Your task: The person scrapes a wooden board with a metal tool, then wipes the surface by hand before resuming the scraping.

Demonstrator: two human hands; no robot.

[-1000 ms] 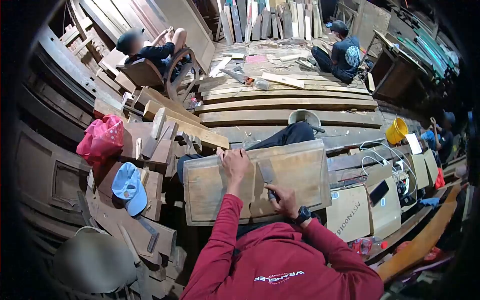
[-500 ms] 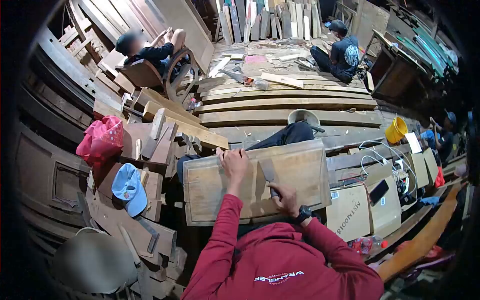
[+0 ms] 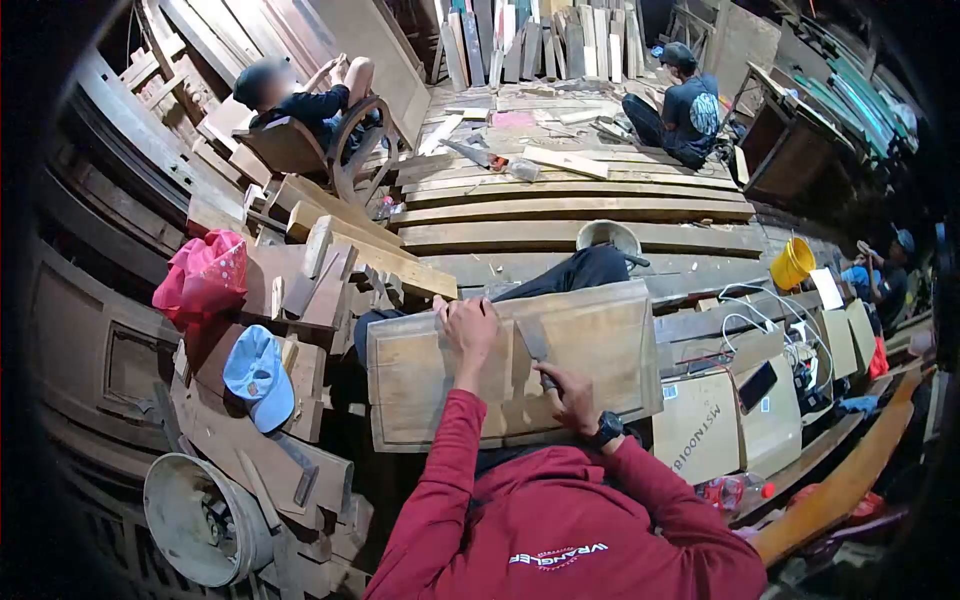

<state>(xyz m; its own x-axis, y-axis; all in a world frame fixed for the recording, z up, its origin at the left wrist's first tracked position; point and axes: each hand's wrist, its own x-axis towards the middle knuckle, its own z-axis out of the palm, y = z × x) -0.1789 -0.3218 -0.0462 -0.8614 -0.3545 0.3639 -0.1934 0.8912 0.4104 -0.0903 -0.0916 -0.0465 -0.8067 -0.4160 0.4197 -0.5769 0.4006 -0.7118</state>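
A rectangular wooden panel (image 3: 600,350) with a raised border lies across my lap. My left hand (image 3: 468,328) is at its far left edge, the fingers bent over that edge and gripping it. In my right hand (image 3: 570,398) is a scraper (image 3: 533,340) with a flat metal blade, held by its handle; the blade rests over the middle of the panel and points away from me. My right palm faces down near the panel's near edge.
Left are a pink bag (image 3: 203,278), a blue cap (image 3: 260,378) and a white bucket (image 3: 205,520). Cardboard (image 3: 697,422), a phone (image 3: 758,386), cables and a yellow bucket (image 3: 792,264) are right. Wooden beams (image 3: 580,208) lie ahead; three people sit farther off.
My right hand and the scraper have shifted very slightly. My left hand and the panel stay in place.
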